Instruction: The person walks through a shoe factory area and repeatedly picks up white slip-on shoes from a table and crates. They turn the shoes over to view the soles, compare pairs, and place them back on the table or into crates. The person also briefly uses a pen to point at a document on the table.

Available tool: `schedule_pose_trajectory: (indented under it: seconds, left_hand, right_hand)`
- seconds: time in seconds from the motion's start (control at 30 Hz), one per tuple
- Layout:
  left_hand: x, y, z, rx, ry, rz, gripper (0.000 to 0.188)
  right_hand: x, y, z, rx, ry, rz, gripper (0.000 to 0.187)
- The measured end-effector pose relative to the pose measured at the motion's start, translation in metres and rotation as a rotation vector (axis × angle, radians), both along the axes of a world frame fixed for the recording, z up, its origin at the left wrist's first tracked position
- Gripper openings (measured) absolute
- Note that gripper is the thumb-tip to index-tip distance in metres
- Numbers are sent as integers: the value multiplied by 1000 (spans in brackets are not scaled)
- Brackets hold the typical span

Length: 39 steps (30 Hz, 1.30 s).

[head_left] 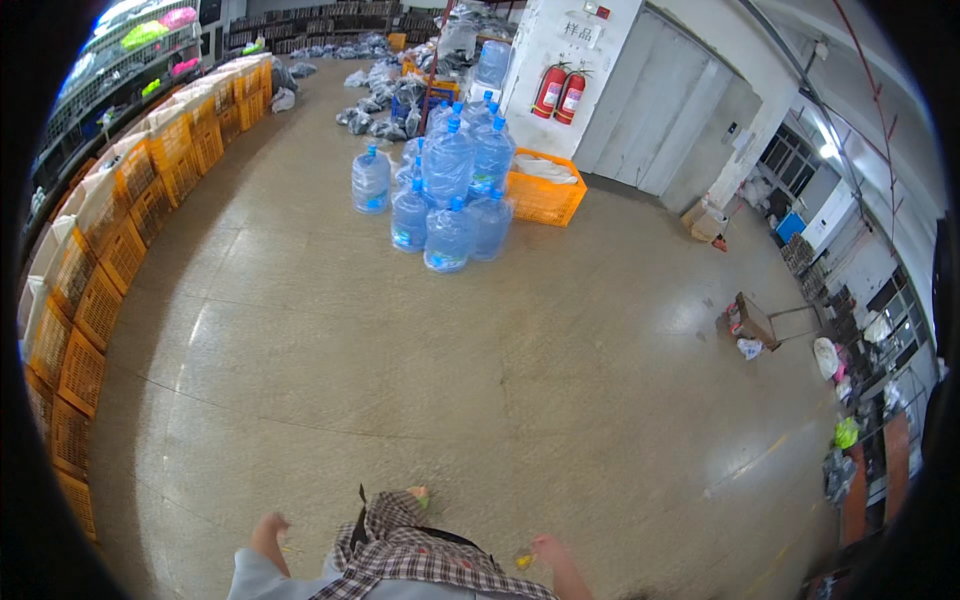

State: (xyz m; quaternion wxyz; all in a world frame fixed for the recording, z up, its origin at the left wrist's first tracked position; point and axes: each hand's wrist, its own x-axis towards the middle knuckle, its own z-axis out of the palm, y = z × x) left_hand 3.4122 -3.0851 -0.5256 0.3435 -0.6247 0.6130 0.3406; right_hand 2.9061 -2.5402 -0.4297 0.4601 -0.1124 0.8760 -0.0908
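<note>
Low in the picture, my left hand (272,523) hangs beside my body, small and smeared, so its fingers do not show clearly. On the other side my right hand (546,547) hangs too, its fingers just as hard to make out. No held thing is visible at either hand. Between them is a brown checked apron (400,550) with dark straps. A small yellow thing (524,562) shows near my right hand; I cannot tell what it is. One foot with a greenish shoe (420,496) peeks out past the apron.
Large blue water jugs (447,165) stand clustered ahead, beside an orange crate (545,195). Stacked orange crates (97,305) line the left. Two red fire extinguishers (560,93) hang near a grey metal door (660,105). A cardboard box (755,320) sits on the right.
</note>
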Motion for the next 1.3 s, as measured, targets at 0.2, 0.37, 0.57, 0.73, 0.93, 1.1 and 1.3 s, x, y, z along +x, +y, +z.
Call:
schedule_pose_trajectory:
  seconds: [0.2, 0.37, 0.57, 0.73, 0.93, 1.1, 1.3]
  left_hand:
    - [-486, -80, 201, -178, 652, -656, 50]
    - [-745, -122, 278, -40, 733, -597, 47]
    - [-818, -199, 137, 17, 390, -890, 50]
    - [-826, -243, 108, -27, 242, -261, 46]
    - [-962, -320, 60, 142, 3, -426, 52]
    - [-1217, -365, 128, -132, 559, -593, 44]
    - [-1397, -326, 302, -6, 1008, -104, 33]
  right_hand:
    - [-159, -79, 55, -78, -310, -547, 29]
    - [-318, -140, 80, 384, -329, -122, 35]
    - [-538, -174, 40, 259, -226, -451, 28]
    - [-731, -234, 17, -37, 37, 21, 22]
    - [-906, -356, 41, 8, -4, -108, 21]
    - [-1003, -418, 53, 196, -100, 141, 25]
    - [-1141, -455, 11, 88, -172, 665, 29]
